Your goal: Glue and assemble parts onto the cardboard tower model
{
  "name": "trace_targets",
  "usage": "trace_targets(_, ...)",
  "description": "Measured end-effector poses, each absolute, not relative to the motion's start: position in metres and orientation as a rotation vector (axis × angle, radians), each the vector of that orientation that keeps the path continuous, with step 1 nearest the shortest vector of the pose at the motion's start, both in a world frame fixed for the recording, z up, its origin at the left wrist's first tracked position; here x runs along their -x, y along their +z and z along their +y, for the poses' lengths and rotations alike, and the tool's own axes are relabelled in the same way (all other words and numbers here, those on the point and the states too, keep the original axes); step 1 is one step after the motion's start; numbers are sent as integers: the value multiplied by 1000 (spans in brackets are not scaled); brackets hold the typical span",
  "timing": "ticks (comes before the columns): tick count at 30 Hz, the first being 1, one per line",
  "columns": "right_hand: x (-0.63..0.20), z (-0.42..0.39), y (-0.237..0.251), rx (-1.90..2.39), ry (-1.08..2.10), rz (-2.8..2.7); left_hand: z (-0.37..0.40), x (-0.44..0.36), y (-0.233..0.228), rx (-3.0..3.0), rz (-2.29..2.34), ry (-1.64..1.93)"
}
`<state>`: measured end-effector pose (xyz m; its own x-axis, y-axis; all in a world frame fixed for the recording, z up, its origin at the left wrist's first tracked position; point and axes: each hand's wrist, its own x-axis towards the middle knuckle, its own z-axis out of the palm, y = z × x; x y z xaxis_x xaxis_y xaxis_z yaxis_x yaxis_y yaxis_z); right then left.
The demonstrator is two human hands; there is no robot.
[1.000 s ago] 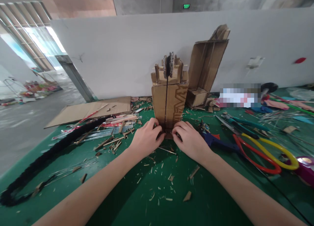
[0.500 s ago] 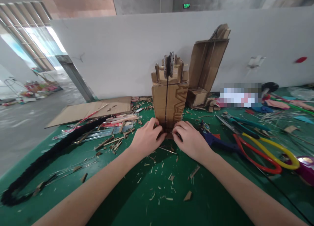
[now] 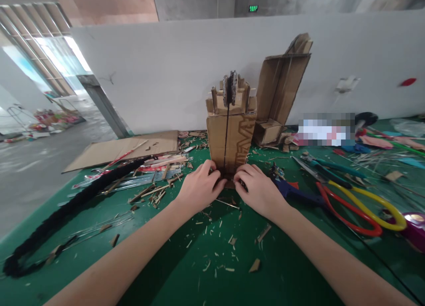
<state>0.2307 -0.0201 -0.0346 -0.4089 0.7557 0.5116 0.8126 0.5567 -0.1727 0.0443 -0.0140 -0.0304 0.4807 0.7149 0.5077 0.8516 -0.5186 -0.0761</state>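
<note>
A cardboard tower [image 3: 219, 140] stands upright in front of me. On its top sits a cardboard pulley wheel [image 3: 233, 88], and a black cord [image 3: 227, 133] runs from it down the front face. My left hand [image 3: 199, 185] and my right hand [image 3: 258, 187] are at the two sides of the tower's foot, fingers curled and pinched in towards each other. Between them a small brown cardboard flap [image 3: 229, 182] shows at the base; both hands seem closed on it, though the fingertips are partly hidden. Just below lies a thin metal rod [image 3: 227, 203].
Red-and-yellow-handled scissors [image 3: 352, 208], teal-handled pliers [image 3: 338, 166] and a blue-handled tool [image 3: 295, 193] lie right. A second cardboard structure [image 3: 282, 89] leans on the white wall. Left are a fuzzy black strip [image 3: 83, 195], wooden sticks and a cardboard sheet [image 3: 129, 149]; scraps litter the green tabletop.
Both hands keep the same grip at the tower's foot. The whole view has shifted very slightly; nothing else visibly differs.
</note>
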Motion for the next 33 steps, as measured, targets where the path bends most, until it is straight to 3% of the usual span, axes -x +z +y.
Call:
trace_targets(14, -230, -22, -33, 1277, -147, -2251, -14, -43, -29, 2418, -1281, -614)
trace_targets(33, -231, -25, -34, 1292, -190, -2266, -4, -28, -17, 2284, -1020, -979)
